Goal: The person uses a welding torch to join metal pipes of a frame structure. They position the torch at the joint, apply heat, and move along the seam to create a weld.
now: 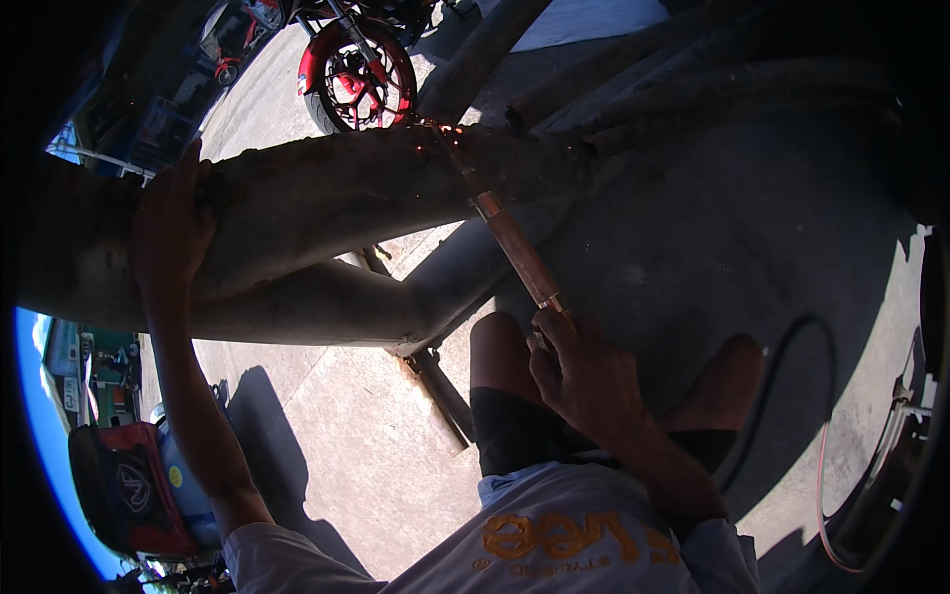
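My right hand (586,376) is closed around the rear end of a long tool (520,252) with a reddish-brown barrel and a thin front rod. Its far tip meets the upper edge of a thick, dark curved beam (327,188), where small orange sparks (440,129) glow. What kind of tool it is, I cannot make out. On the left part of the beam rests my left hand (173,223), its fingers stretched up over the surface and in shadow. Beneath, a second rounded beam (307,312) runs to a joint near my knee.
A motorcycle's red front wheel (358,79) stands just beyond the sparks. At lower left is a red and dark-blue vehicle part (139,485). Dark beams (633,89) extend to the upper right. A hose (821,485) curves along the right side over the concrete floor (346,426).
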Demonstrator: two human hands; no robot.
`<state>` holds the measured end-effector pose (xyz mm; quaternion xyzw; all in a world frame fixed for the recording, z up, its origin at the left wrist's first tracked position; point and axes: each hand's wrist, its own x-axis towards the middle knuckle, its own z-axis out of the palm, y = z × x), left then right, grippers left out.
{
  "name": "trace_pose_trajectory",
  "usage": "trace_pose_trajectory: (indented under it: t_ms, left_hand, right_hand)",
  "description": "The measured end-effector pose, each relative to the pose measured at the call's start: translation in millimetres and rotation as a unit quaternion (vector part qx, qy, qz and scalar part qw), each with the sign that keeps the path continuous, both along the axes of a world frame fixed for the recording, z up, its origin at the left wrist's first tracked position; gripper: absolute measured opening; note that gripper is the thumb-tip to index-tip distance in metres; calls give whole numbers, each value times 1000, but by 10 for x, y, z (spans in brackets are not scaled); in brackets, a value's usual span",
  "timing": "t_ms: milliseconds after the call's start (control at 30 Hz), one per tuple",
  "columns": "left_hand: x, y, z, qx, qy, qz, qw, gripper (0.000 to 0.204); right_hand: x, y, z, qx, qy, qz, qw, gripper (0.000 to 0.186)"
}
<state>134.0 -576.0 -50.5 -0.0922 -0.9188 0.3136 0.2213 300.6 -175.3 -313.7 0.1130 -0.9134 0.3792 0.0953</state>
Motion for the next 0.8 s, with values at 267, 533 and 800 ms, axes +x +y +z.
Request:
trace_pose_trajectory:
  t_ms: [267, 533, 800]
  left_hand:
    - [10, 16, -19, -22, 3, -36, 999, 82]
    - [15, 89, 17, 1, -19, 14, 1000, 79]
    - [40, 111, 18, 2, -13, 22, 1000, 76]
  right_hand:
    - [14, -26, -88, -15, 23, -7, 1000, 25]
    - [13, -15, -136, -3, 26, -8, 1000, 27]
    - [-28, 12, -122, -11, 18, 4, 1000, 27]
